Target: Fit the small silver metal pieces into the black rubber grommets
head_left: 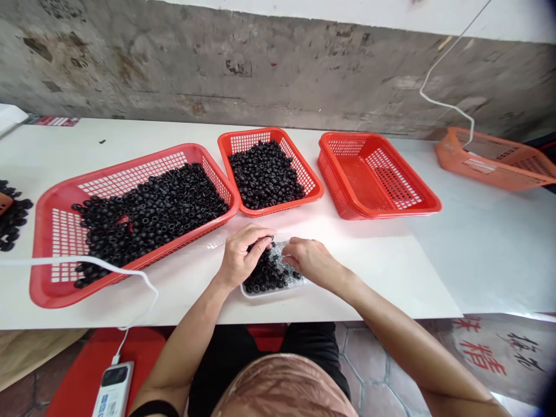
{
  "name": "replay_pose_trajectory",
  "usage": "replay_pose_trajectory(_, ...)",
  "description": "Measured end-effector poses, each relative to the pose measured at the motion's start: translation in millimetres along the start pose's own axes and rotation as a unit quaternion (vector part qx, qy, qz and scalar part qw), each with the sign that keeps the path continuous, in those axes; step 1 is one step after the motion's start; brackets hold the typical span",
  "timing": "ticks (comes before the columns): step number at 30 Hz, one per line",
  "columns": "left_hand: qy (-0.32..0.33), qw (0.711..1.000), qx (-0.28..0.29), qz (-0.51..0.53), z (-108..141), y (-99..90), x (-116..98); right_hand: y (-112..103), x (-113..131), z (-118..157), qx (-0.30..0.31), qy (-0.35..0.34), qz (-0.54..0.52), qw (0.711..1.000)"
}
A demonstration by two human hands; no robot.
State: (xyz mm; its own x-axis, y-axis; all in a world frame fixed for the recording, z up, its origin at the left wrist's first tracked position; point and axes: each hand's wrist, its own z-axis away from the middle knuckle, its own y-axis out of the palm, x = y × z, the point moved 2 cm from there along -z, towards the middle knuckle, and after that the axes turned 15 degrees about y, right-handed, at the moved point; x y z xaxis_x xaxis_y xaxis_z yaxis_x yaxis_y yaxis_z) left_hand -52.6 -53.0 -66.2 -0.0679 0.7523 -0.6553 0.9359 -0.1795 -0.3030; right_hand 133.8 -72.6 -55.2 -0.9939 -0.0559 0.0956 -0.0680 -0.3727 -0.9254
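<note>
My left hand (241, 252) is closed in a pinch on a small black ring-like part (272, 238), above the left side of a shallow white tray (271, 294). My right hand (313, 262) hovers at the tray's right side, its fingers pressed together; whatever they hold is too small to make out. Inside the tray, many loose black ring-like parts (266, 277) lie on the left and front. Tiny shiny silvery pieces (299, 282) fill its right side, partly hidden under my right hand.
Behind the tray stand a long red basket (47, 289) and a smaller red basket (278, 209), both holding black parts. Stacked red baskets (377, 213) are farther right, beyond them an orange basket (490, 174). A white cable (117, 267) runs to a power bank (113, 391) at lower left.
</note>
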Motion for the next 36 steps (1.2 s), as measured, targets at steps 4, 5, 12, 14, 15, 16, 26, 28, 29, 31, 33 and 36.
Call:
replay_pose_trajectory(4,-0.054,0.996,-0.019,0.065,3.6,1.5,6.7,10.6,13.1,-3.4,0.015,-0.016,0.020,1.000)
replay_pose_trajectory(5,-0.072,0.993,-0.028,0.091,4.3,1.9,8.3,11.9,13.6,-3.7,0.016,-0.020,0.019,0.999)
replay_pose_trajectory(12,-0.163,0.952,-0.088,0.244,4.5,3.3,11.4,-2.3,-8.0,6.3,-0.041,-0.045,-0.152,0.987)
replay_pose_trajectory(14,-0.188,0.943,-0.094,0.257,4.3,2.4,11.0,-9.6,-12.8,10.3,-0.080,-0.060,-0.312,0.945)
replay_pose_trajectory(15,-0.197,0.941,-0.095,0.259,4.1,1.9,10.7,-12.0,-13.5,11.7,-0.097,-0.061,-0.381,0.917)
replay_pose_trajectory(16,-0.203,0.939,-0.094,0.260,3.7,1.4,10.3,-13.4,-12.8,12.5,-0.111,-0.056,-0.432,0.893)
replay_pose_trajectory(26,-0.215,0.917,-0.110,0.317,2.0,3.7,10.5,-10.6,16.5,2.8,-0.205,-0.082,-0.549,0.806)
replay_pose_trajectory(28,-0.222,0.915,-0.109,0.318,3.1,3.2,11.1,-13.0,14.4,-0.9,-0.179,-0.074,-0.559,0.806)
replay_pose_trajectory(29,-0.221,0.916,-0.106,0.317,3.5,2.8,11.0,-14.2,12.7,-3.8,-0.142,-0.066,-0.574,0.804)
replay_pose_trajectory(31,-0.213,0.920,-0.090,0.317,4.0,2.3,9.8,-15.6,9.7,-11.3,-0.018,-0.045,-0.618,0.785)
replay_pose_trajectory(33,-0.197,0.924,-0.067,0.322,3.8,2.1,8.0,-15.7,8.3,-18.3,0.129,-0.023,-0.651,0.748)
replay_pose_trajectory(36,-0.173,0.925,-0.051,0.335,3.0,1.6,6.3,-15.3,5.5,-22.9,0.236,-0.018,-0.657,0.715)
